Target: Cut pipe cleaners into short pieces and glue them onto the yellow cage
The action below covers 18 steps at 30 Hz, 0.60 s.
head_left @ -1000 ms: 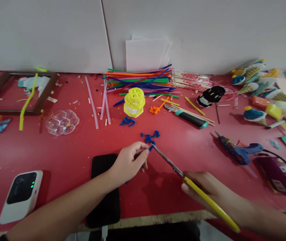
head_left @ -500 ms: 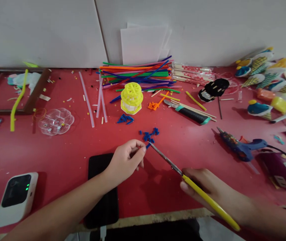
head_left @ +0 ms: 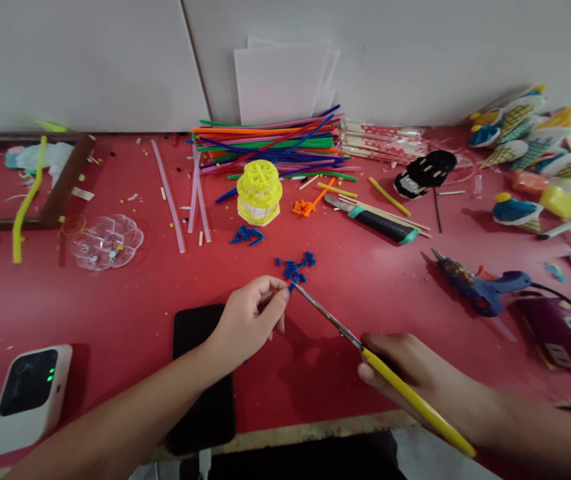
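Between thumb and forefinger, my left hand (head_left: 253, 317) pinches a short blue pipe cleaner (head_left: 292, 286). My right hand (head_left: 405, 367) grips scissors (head_left: 400, 383) by their yellow handle, and the blade tips meet the blue piece just beyond my left fingertips. Several small cut blue bits (head_left: 295, 267) lie right behind the tips. Farther back is a pile of longer blue pieces (head_left: 248, 235), beside a yellow tiered pipe-cleaner model (head_left: 259, 193). Some orange bits (head_left: 305, 207) rest to its right.
A black phone (head_left: 200, 407) lies under my left wrist, a white device (head_left: 30, 400) farther left. To the right are a craft knife (head_left: 383, 223), a blue glue gun (head_left: 480, 290) and a purple power block (head_left: 555, 333). Bundled pipe cleaners (head_left: 270, 147) lie along the wall.
The view has shifted slightly. Both hands keep almost the same pose, with the scissor tips still at the blue pipe cleaner by my left fingertips.
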Available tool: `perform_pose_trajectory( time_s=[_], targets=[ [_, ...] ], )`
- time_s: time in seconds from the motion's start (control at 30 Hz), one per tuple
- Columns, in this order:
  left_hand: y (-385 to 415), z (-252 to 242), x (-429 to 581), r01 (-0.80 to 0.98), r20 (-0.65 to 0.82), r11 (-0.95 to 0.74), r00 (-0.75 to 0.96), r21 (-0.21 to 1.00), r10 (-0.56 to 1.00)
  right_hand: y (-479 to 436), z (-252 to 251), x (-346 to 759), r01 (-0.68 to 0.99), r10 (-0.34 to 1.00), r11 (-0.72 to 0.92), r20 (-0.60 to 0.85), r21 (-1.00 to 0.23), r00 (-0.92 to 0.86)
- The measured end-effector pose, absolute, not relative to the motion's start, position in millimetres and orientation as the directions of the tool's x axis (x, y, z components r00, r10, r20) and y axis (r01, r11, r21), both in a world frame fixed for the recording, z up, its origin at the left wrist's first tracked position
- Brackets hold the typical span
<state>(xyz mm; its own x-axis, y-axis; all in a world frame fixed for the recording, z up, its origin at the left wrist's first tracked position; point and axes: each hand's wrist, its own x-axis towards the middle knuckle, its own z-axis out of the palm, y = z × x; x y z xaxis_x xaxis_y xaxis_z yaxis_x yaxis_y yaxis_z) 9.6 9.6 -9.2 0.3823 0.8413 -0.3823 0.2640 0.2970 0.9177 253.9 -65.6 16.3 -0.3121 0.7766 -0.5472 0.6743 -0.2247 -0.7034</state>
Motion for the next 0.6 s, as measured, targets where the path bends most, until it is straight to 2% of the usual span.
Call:
perform_pose_trajectory(
  time_s=[0.6],
  targets=[
    [9.8, -7.9, 9.1, 0.267, -0.385, 0.302, 0.353, 0.915, 0.853, -64.0, 17.6, 252.1, 0.709, 0.769, -0.204, -0.559, -0.676, -0.311]
  ],
)
